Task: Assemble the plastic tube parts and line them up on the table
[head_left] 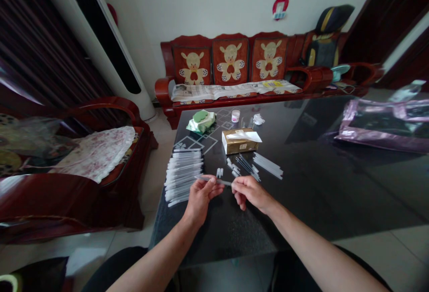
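Observation:
A slim, pale translucent pen (224, 182) stretches between my two hands above the near part of the dark table. My left hand (205, 193) grips its barrel between thumb and fingers. The fingers of my right hand (247, 190) pinch its right end; whether a small cap is there too is hidden. Left of my hands lies a long row of similar pens (184, 175). Just beyond them are two small white caps (220, 172) and a loose group of more caps (233, 167). Thin dark refills (248, 167) and empty-looking pale tubes (268, 165) lie to the right.
Behind the small parts stands a gold tissue box (240, 147). Farther back are a green wipes pack (201, 122), a small white cup (235, 116) and crumpled tissue (258, 119). A purple-edged clear bag (385, 124) lies on the right. Wooden seats (164, 90) surround the table (301, 184).

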`<state>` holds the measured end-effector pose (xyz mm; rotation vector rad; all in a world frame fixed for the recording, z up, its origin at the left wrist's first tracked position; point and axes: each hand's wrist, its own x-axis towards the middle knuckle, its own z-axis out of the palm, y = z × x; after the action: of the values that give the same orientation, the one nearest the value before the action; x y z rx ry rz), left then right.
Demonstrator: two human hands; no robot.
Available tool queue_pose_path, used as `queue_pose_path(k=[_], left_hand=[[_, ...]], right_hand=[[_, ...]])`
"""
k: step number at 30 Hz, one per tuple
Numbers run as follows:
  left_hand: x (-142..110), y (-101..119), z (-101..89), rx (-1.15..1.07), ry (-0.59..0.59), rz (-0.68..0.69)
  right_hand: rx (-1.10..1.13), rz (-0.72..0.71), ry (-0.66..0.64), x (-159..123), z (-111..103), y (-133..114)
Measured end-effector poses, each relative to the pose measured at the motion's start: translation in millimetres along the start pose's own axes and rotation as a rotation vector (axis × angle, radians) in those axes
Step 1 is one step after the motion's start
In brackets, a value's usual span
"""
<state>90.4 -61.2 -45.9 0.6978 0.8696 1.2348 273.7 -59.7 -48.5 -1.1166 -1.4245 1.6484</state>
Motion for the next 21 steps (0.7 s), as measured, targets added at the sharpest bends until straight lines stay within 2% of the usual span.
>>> queue_pose_path(k=[3,5,7,9,12,15,18,21], left_hand=[[3.8,9.5,-2.5,-0.014,0.006,0.003],[7.7,17.5,-8.1,-0.027,0.040,0.023],[11.2,23.3,-15.2,-0.028,0.074,0.036],[12.9,24.5,-20.8,-0.023,0.096,0.027],[11.8,19.3,-22.2,0.008,0.089,-0.006],[9.8,13.4,-18.1,0.040,0.047,-0.025],[9.8,12.3,-16.9,0.055,0.032,-0.016],[10.8,14.3,-20.6,0.061,0.043,0.009]], right_hand=[[-0.058,0.011,0.063,0.3,-12.7,-5.4],[-0.194,-0.017,0.248,0.3,-32.6,-7.7],[-0.355,-0.021,0.497,-0.8,-57.8,-7.6],[-0.516,0.022,0.622,-3.2,-80.5,-5.8],[-0.831,0.072,0.636,-8.0,-98.6,-3.5],[-1.117,0.115,0.637,-10.2,-99.5,-3.6],[-1.164,0.144,0.636,-8.0,-94.3,-3.0],[-1.196,0.122,0.579,-2.4,-87.8,0.4]])
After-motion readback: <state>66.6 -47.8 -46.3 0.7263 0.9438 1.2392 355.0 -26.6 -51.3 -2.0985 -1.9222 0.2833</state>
